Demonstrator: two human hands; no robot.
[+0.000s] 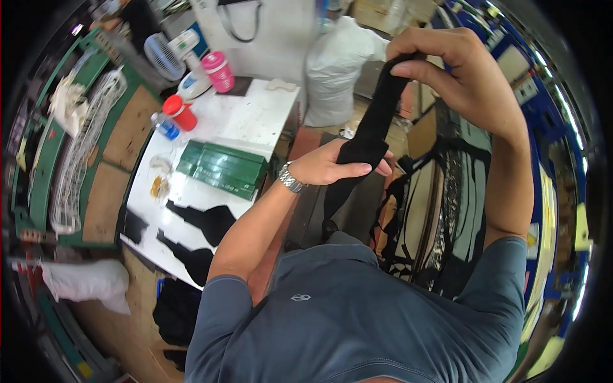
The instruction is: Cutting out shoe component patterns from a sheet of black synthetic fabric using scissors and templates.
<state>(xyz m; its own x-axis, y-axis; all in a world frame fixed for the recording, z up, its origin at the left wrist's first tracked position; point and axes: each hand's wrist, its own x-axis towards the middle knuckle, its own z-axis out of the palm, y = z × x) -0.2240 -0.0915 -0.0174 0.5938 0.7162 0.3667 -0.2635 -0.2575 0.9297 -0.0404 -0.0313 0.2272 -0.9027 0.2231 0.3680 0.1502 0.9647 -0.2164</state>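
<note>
A long black fabric piece (375, 120) is stretched between my two hands, its lower end hanging down. My left hand (324, 165), with a metal watch on the wrist, is closed around its middle, thumb on top. Higher up and farther right, my right hand (454, 67) pinches the piece's upper end between thumb and fingers. On the white table (255, 115) to the left lie similar black pieces: one cut piece (205, 221) and, nearer me, another (188, 258).
A green box (222, 167) sits mid-table. Behind it stand a red bottle (181, 115), a clear water bottle (165, 126), a pink tumbler (218, 71) and a fan (167, 57). A white sack (335, 73) is at the back; black straps (463, 153) hang at right.
</note>
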